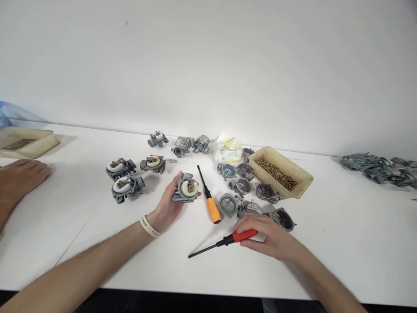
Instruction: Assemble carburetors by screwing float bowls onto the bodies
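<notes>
My left hand (167, 212) grips a grey metal carburetor (185, 176), its white float and brass part facing up. Low over the table, my right hand (269, 237) has its fingers around the handle of a red screwdriver (245, 235); the black shaft points left. Between the hands lies an orange screwdriver (213, 211), tip pointing away. Several round metal float bowls (228, 205) are spread just beyond my right hand. Left of the held carburetor stand several more carburetors with white floats (124, 186).
A cream box (301, 174) of brass-coloured jets or screws stands behind the bowls, beside a crumpled plastic bag (228, 152). Closed carburetors (182, 145) sit near the wall. At left are another person's hand (24, 176) and a tray (39, 141); metal parts (374, 167) are piled far right.
</notes>
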The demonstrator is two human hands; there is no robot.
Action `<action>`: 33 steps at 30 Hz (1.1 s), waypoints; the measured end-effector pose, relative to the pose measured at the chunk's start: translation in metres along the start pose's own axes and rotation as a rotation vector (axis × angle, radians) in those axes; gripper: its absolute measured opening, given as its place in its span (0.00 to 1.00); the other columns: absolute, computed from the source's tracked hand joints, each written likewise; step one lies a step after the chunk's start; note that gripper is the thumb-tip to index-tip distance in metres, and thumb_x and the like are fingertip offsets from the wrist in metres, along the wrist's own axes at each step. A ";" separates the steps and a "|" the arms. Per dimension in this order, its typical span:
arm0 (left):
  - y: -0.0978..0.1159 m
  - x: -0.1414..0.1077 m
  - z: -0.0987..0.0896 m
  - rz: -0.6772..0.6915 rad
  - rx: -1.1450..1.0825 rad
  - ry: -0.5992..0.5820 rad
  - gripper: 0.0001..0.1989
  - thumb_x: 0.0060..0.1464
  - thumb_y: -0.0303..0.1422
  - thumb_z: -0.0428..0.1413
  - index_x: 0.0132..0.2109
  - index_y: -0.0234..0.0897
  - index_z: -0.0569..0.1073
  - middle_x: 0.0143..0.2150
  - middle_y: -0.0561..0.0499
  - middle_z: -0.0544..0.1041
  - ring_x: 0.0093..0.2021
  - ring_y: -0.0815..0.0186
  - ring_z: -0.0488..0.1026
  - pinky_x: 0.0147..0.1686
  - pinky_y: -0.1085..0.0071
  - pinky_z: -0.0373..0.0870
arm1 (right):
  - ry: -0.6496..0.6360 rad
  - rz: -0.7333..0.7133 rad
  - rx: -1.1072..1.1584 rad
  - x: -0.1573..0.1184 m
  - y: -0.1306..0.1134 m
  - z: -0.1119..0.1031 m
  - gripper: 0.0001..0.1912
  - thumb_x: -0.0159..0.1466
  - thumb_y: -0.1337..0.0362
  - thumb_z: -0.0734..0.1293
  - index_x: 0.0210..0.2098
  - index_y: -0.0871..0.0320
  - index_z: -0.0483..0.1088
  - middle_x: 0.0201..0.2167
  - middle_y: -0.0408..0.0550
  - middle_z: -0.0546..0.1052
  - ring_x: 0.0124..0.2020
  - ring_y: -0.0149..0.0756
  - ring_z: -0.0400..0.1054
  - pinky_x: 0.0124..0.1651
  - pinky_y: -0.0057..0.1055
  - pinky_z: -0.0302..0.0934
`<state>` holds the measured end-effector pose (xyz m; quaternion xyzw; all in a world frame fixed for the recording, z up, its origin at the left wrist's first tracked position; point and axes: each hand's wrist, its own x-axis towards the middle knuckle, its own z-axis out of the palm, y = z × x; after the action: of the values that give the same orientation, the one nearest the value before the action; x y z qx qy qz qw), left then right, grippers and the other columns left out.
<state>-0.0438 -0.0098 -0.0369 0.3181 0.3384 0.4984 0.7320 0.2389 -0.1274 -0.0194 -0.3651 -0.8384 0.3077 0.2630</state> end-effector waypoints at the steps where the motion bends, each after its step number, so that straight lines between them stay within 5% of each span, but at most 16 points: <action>1: 0.000 0.000 0.000 -0.012 0.003 0.005 0.17 0.63 0.46 0.57 0.41 0.35 0.77 0.40 0.46 0.80 0.34 0.63 0.79 0.29 0.69 0.79 | 0.004 -0.044 -0.074 0.001 0.001 0.004 0.08 0.69 0.66 0.67 0.48 0.56 0.71 0.42 0.47 0.78 0.43 0.30 0.70 0.47 0.29 0.66; 8: -0.003 0.004 0.003 -0.125 -0.072 0.028 0.14 0.65 0.41 0.53 0.42 0.37 0.78 0.45 0.40 0.81 0.34 0.61 0.79 0.31 0.66 0.79 | -0.023 -0.039 -0.412 0.007 0.009 0.013 0.08 0.69 0.59 0.67 0.45 0.56 0.72 0.43 0.48 0.77 0.44 0.36 0.68 0.47 0.35 0.64; 13: -0.004 0.008 0.000 -0.094 -0.140 0.112 0.19 0.68 0.44 0.46 0.41 0.36 0.77 0.42 0.42 0.81 0.31 0.63 0.77 0.25 0.69 0.74 | 0.256 -0.156 -0.287 0.007 0.007 0.009 0.07 0.70 0.62 0.64 0.41 0.57 0.73 0.36 0.47 0.78 0.37 0.32 0.70 0.42 0.32 0.67; 17: -0.004 0.009 -0.001 -0.107 -0.183 0.113 0.24 0.67 0.49 0.44 0.40 0.37 0.76 0.39 0.42 0.81 0.31 0.60 0.77 0.24 0.66 0.74 | 0.521 0.056 -0.346 0.008 0.008 -0.017 0.11 0.72 0.63 0.60 0.38 0.57 0.73 0.33 0.47 0.78 0.35 0.32 0.72 0.38 0.31 0.66; 20: -0.004 0.007 0.000 -0.115 -0.201 0.074 0.23 0.67 0.50 0.45 0.39 0.37 0.75 0.39 0.41 0.81 0.32 0.59 0.78 0.24 0.65 0.75 | 0.567 0.314 -0.447 0.028 0.013 -0.060 0.14 0.71 0.55 0.61 0.42 0.57 0.73 0.37 0.48 0.79 0.37 0.35 0.72 0.37 0.30 0.64; 26: -0.001 0.006 0.000 -0.168 -0.185 -0.072 0.30 0.67 0.54 0.44 0.40 0.31 0.76 0.43 0.37 0.80 0.35 0.59 0.78 0.27 0.65 0.79 | 0.255 0.711 -0.643 0.124 0.060 -0.136 0.17 0.68 0.56 0.65 0.51 0.59 0.72 0.46 0.52 0.78 0.43 0.37 0.71 0.46 0.34 0.65; 29: -0.003 0.007 -0.001 -0.153 -0.161 -0.126 0.22 0.66 0.49 0.50 0.39 0.33 0.74 0.41 0.40 0.80 0.30 0.62 0.76 0.21 0.68 0.75 | 0.044 0.882 -0.728 0.163 0.097 -0.148 0.26 0.63 0.54 0.71 0.56 0.62 0.69 0.48 0.55 0.76 0.45 0.39 0.71 0.51 0.42 0.67; 33: -0.007 0.005 0.001 -0.084 -0.142 -0.186 0.19 0.61 0.50 0.56 0.38 0.36 0.70 0.38 0.44 0.79 0.27 0.64 0.74 0.16 0.73 0.68 | -0.153 0.901 -0.768 0.184 0.133 -0.148 0.24 0.67 0.51 0.68 0.55 0.61 0.70 0.50 0.53 0.74 0.49 0.38 0.71 0.54 0.43 0.67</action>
<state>-0.0384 -0.0073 -0.0427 0.2961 0.2458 0.4583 0.8012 0.2877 0.1353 0.0260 -0.7307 -0.6686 0.0891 -0.1056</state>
